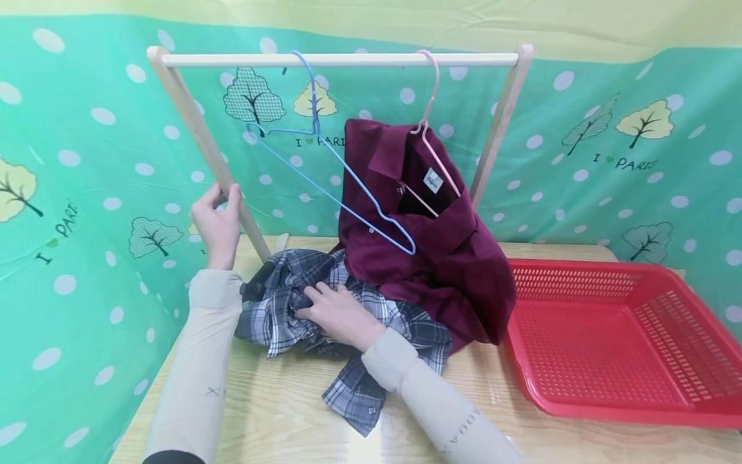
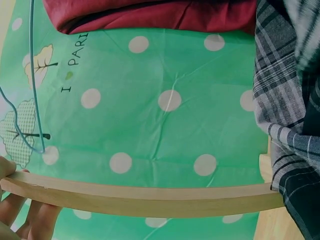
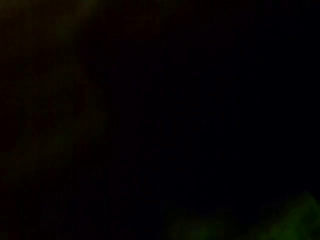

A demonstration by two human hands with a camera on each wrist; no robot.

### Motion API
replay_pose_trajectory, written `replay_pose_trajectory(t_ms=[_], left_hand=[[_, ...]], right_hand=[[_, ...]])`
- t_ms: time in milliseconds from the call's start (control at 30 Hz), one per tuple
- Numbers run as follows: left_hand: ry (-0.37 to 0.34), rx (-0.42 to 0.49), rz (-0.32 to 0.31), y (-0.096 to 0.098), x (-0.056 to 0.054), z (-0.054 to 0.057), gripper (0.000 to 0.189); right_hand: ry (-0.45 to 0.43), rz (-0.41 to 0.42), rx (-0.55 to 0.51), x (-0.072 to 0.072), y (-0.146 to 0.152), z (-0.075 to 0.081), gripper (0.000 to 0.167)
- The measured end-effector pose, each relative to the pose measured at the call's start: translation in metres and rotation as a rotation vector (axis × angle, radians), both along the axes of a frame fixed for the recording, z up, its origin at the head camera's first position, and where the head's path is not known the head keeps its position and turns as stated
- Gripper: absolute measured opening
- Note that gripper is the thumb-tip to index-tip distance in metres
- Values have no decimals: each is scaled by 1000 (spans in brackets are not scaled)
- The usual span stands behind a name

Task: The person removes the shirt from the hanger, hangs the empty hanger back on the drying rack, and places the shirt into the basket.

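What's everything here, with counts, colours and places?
Clothing rack: 1, pale, on the table
Bare hanger: 1, blue, on the rack
Second hanger: 1, pink, on the rack
Collared shirt: 1, maroon, on the second hanger
Plaid shirt: 1, grey-blue, heaped on the table
Basket: 1, red, right of the shirts
Table: 1, wood-toned, underneath
Printed backdrop: 1, mostly green, behind
Left hand: 1, gripping the rack's left post
Right hand: 1, on the plaid shirt
Sleeves: 2, pale, both forearms
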State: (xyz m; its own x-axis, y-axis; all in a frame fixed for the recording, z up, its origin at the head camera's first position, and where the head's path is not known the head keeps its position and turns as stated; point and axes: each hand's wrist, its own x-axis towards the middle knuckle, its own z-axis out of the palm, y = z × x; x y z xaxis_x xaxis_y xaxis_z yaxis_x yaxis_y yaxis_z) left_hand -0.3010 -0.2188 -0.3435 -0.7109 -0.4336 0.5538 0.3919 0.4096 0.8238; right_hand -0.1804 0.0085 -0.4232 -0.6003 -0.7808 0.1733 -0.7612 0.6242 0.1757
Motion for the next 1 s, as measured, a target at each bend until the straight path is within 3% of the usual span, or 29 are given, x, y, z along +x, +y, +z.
replay_pose_trajectory(t_ms=[1000], left_hand=[[-27, 14, -16, -1, -1, -1, 22]], right_hand=[[215, 69, -124, 34, 26, 63, 36]])
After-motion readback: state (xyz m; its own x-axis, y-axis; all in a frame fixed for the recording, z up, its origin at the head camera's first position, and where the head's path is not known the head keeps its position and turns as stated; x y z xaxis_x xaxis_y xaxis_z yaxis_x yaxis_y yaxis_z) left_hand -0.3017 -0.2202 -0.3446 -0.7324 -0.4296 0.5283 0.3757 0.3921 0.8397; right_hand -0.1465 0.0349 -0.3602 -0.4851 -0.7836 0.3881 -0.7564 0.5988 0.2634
